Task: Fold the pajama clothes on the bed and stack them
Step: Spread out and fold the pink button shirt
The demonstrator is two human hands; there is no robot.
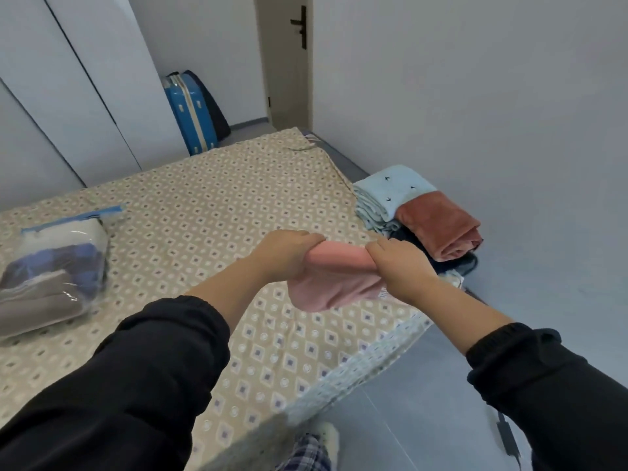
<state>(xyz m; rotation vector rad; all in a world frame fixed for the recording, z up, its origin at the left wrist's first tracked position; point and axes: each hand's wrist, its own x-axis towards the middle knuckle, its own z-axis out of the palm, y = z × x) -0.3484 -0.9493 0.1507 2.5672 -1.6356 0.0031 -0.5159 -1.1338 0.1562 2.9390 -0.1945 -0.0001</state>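
Pink pajama piece [334, 283] gripped between left hand [289, 253] and right hand [401, 266], above bed [204, 205]

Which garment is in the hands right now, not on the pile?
The pale pink garment, gripped by the left hand and right hand above the bed. The light blue garment, rust-brown garment and dark garment lie piled to its right.

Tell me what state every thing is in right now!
Pink garment: held up over the bed, half folded.
Left hand: gripping its top edge.
Right hand: gripping its top edge.
Rust-red garment: folded, lying on a dark garment.
Light blue garment: folded, beside it.
Storage bag: stuffed, lying on the bed.
Suitcase: shut, standing on end.
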